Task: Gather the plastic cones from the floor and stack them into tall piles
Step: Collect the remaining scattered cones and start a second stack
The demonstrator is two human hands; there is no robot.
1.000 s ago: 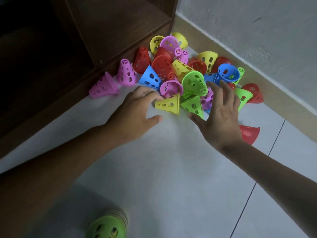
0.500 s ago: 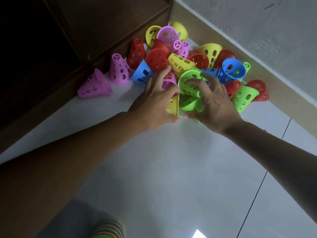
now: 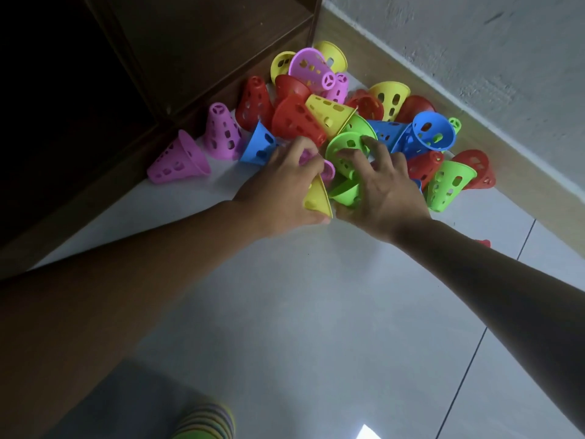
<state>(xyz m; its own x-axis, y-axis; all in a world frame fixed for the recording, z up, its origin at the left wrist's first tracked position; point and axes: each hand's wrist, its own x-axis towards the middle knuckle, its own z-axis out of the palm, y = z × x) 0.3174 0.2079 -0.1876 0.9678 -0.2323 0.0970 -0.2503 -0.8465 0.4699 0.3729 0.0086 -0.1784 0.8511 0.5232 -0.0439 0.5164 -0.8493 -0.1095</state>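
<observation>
No writing or label shows on anything here. The floor [image 3: 300, 312] is pale glossy tile with dark grout lines, meeting a tan skirting board [image 3: 474, 128] under a rough grey plastered wall [image 3: 474, 42] at two o'clock, while a dark brown wooden cabinet [image 3: 190, 52] fills the view from nine to twelve o'clock. In the corner between them lies a jumbled heap of perforated plastic cones [image 3: 364, 122] in red, yellow, pink, blue and green, most tipped on their sides. The left hand [image 3: 278, 191] is curled around a yellow perforated plastic cone [image 3: 318, 198], its wide rim pointing toward five o'clock, thumb beneath and fingers over the top. Just beside it, the right hand [image 3: 383, 191] has its fingers spread and hooked onto a green perforated plastic cone [image 3: 345, 153] whose open mouth faces up; another green piece sits under the palm, partly hidden. Two pink perforated plastic cones [image 3: 202, 147] sit apart at nine o'clock against the cabinet base. At six o'clock, by the bottom edge, a striped stack of nested cones [image 3: 205, 421] pokes into view.
</observation>
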